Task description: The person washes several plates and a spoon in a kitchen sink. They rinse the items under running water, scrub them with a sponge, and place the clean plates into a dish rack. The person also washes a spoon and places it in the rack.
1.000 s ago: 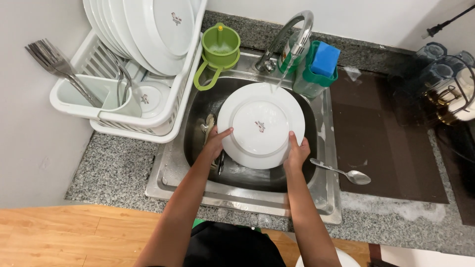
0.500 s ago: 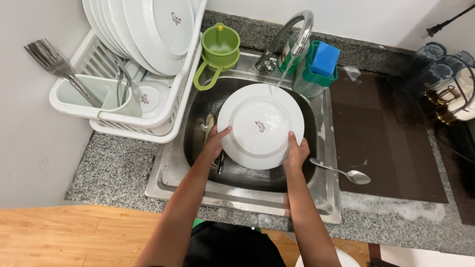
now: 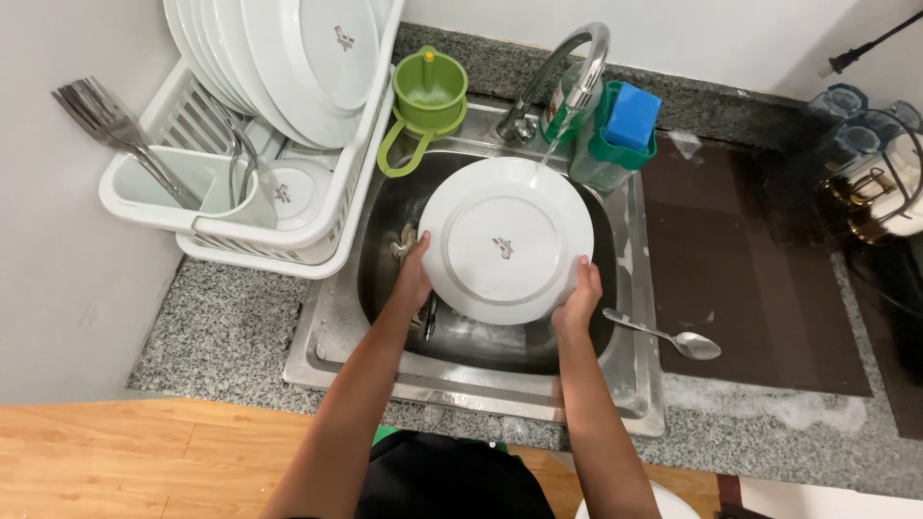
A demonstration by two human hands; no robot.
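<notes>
White round ceramic plate (image 3: 507, 240) held over steel sink (image 3: 635, 317), underside up, under tap stream (image 3: 550, 154). Left hand (image 3: 415, 274) and right hand (image 3: 577, 300) grip opposite rims. Rinsing, probably; next calls for tilting to drain.

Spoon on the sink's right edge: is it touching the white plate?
Apart. In the head view the spoon lies on the sink rim, with a visible gap to the plate, beside the right hand.
</notes>
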